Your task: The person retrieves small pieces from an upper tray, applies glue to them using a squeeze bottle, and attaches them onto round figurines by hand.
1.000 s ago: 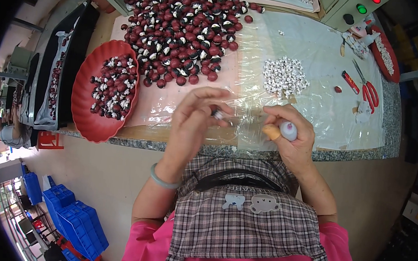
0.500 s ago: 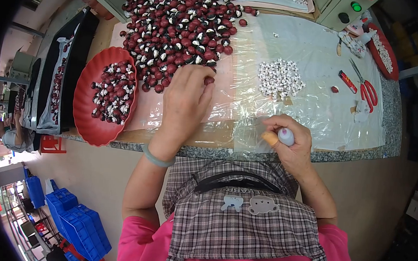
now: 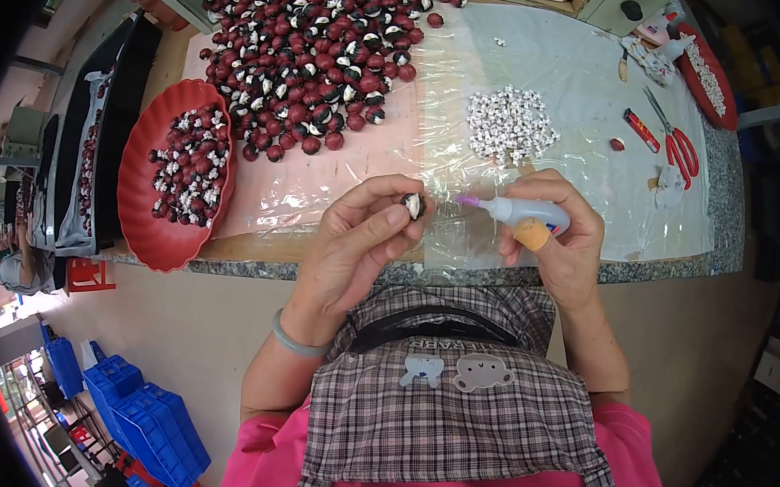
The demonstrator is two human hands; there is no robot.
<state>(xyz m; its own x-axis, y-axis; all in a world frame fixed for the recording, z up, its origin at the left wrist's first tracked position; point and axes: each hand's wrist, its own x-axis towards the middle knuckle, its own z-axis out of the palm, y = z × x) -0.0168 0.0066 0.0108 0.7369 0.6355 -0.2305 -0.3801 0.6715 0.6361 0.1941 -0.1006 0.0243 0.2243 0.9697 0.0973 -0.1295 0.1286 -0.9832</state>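
Red-and-white bead, now lifted from the heap, is pinched in the left hand; a glue bottle is gripped in the right hand, nozzle seemingly almost touching it.

We see bright, even overhead light with only soft shadows. Glare glints off the clear plastic sheet on the table. Focus is sharp at centre; the fisheye bends edges, and black vignette rings the frame.
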